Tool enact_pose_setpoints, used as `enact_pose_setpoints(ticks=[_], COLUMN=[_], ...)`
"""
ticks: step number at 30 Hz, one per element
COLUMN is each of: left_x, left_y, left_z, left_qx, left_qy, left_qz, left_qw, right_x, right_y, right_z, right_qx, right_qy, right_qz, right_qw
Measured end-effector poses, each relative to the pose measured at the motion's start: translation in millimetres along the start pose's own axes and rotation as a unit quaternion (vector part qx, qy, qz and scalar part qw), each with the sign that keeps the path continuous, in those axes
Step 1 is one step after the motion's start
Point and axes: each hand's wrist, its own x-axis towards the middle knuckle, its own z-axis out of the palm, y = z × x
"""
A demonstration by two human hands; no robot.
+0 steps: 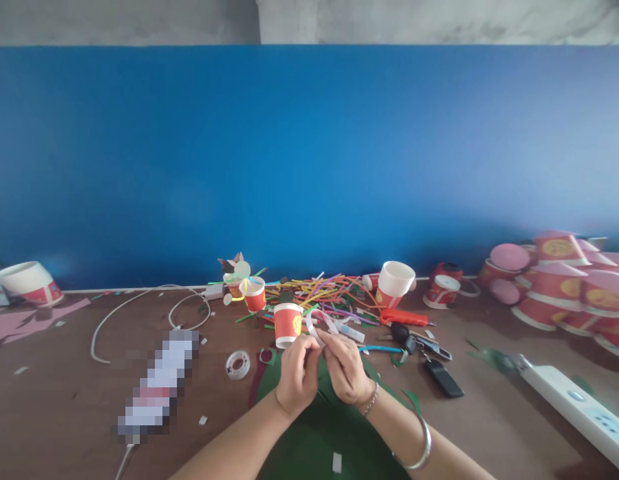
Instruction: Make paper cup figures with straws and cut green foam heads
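Observation:
My left hand (298,375) and my right hand (347,371) meet in front of me, fingertips pinched close together. A narrow, curling white strip (312,323) rises from between them; it looks like tape or paper, but I cannot tell which. Both hands are closed on its lower end. Just beyond the left hand, a red paper cup (288,327) with a white band and yellow print stands on the table. Under my wrists lies dark green paper (319,440). The exact grip of each finger on the strip is partly hidden.
Colourful pipe cleaners or thin strips (329,293) lie piled behind the cup. A tape roll (238,365), a blurred phone (159,383), an orange cutter (404,317), keys (404,337) and a power strip (579,407) surround the hands. Stacked red cups (554,293) stand at right.

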Motion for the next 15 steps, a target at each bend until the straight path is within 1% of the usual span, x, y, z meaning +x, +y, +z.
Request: enact_pose_setpoints(ticks=[2,3,6,7,8,10,12,13,14,15], left_x=[-1,-1,0,1,2,5,6,6,6,6], left_y=[1,1,-2,-3,-5,-9,-12,-13,-14,-15], left_z=[-0.8,-1.3,-1.6,-0.8,0.4,3.4,5.7,6.3,6.5,6.4], left_qx=[0.001,0.002,0.002,-0.002,-0.008,-0.027,-0.046,-0.053,-0.057,-0.061], left_qy=[0.012,0.030,0.101,0.113,0.112,0.089,0.066,0.058,0.051,0.045], left_qz=[0.006,0.003,-0.039,-0.062,-0.083,-0.119,-0.141,-0.147,-0.151,-0.155], left_qw=[1.000,1.000,0.994,0.992,0.990,0.989,0.987,0.986,0.985,0.985], right_x=[-1,0,4,6,7,9,8,8,7,7], right_y=[2,6,25,34,42,55,63,65,65,64], right_z=[-1,-2,-10,-12,-14,-14,-12,-10,-9,-9], right_qx=[0.009,0.009,-0.031,-0.051,-0.073,-0.122,-0.172,-0.198,-0.223,-0.238], right_qy=[0.019,0.031,0.081,0.090,0.085,0.027,-0.038,-0.052,-0.049,-0.031], right_qz=[0.019,0.043,0.157,0.184,0.196,0.190,0.178,0.182,0.194,0.207], right_qw=[1.000,0.999,0.984,0.977,0.974,0.974,0.968,0.962,0.954,0.948])
